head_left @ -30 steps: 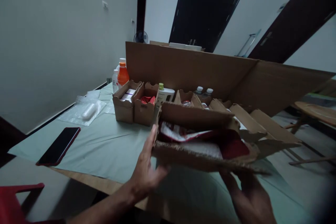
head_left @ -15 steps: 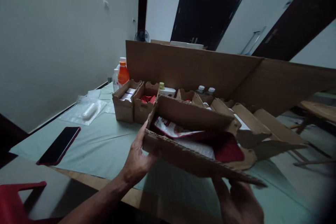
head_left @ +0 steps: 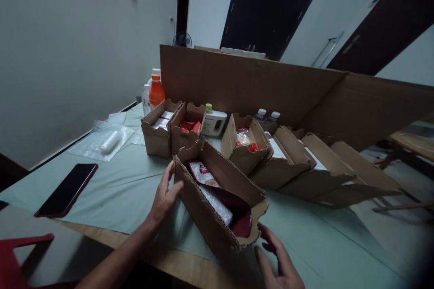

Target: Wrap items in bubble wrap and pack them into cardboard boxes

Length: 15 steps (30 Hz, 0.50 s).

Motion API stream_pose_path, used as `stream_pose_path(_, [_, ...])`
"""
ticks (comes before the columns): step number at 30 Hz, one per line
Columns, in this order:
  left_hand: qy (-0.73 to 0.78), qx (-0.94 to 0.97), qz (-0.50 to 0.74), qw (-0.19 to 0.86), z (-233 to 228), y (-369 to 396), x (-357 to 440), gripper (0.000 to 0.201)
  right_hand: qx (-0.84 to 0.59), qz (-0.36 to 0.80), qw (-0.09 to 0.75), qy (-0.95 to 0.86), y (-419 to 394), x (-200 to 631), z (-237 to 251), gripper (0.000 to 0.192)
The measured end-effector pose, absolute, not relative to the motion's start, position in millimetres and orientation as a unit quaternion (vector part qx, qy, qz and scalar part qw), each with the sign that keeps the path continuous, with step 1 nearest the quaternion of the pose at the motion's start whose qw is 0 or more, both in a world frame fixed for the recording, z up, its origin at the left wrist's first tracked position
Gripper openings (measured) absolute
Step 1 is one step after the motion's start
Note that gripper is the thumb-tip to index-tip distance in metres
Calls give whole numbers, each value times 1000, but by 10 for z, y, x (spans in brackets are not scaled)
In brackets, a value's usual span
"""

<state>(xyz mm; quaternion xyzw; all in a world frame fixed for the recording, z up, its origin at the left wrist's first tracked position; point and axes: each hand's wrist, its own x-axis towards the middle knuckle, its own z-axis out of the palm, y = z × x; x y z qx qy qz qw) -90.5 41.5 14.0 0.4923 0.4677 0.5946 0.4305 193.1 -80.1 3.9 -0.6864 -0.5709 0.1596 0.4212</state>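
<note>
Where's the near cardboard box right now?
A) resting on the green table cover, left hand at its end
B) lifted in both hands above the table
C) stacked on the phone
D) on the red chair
A: the cardboard box sits on the green table cover, the left hand touching its far-left end and the right hand open beside its near corner, not gripping it.

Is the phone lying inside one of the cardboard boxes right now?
No, the phone lies flat on the green table cover, off to the left of the nearest cardboard box.
</note>
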Motion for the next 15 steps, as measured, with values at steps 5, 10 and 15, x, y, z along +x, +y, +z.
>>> stream_pose_path(5, [488, 519, 570, 409, -196, -199, -580, 68, -628, 315, 455, -547, -313, 1946, 182, 48])
stream_pose_path(10, [455, 578, 531, 421, -155, 1, -296, 70, -614, 423, 446, -496, -213, 1774, 38, 50])
stream_pose_path(15, [409, 584, 500, 492, -30, 386, -341, 77, -641, 397, 435, -493, -219, 1782, -119, 57])
